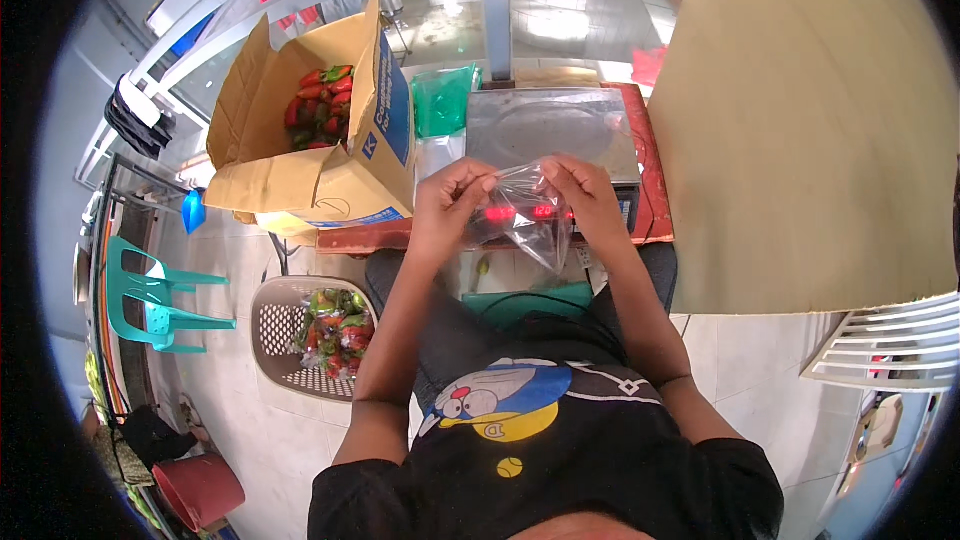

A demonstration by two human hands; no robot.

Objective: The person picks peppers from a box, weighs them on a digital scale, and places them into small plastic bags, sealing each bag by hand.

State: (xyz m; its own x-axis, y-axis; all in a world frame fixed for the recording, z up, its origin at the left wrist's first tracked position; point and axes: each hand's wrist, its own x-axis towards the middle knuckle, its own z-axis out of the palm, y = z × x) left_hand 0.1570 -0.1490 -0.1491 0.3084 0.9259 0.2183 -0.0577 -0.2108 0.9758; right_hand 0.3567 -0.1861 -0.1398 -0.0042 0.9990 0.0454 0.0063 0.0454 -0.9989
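Observation:
Between my two hands a clear plastic bag (541,236) hangs, pinched along its upper edge. My left hand (447,205) is closed on the bag's left side, thumb against fingers. On its right side my right hand (590,200) grips it in the same way. The bag looks flat, with nothing visible inside. Behind it stands a digital scale (550,125) with a metal pan and a red lit display, partly seen through the plastic. The scale rests on a red table (652,155).
Left of the scale, an open cardboard box (265,183) holds red and green peppers (322,105). Green plastic bags (446,102) lie beside it. A beige basket (275,355) with bagged peppers stands on the floor, near a teal chair (140,290). A tall tan board (800,130) rises at right.

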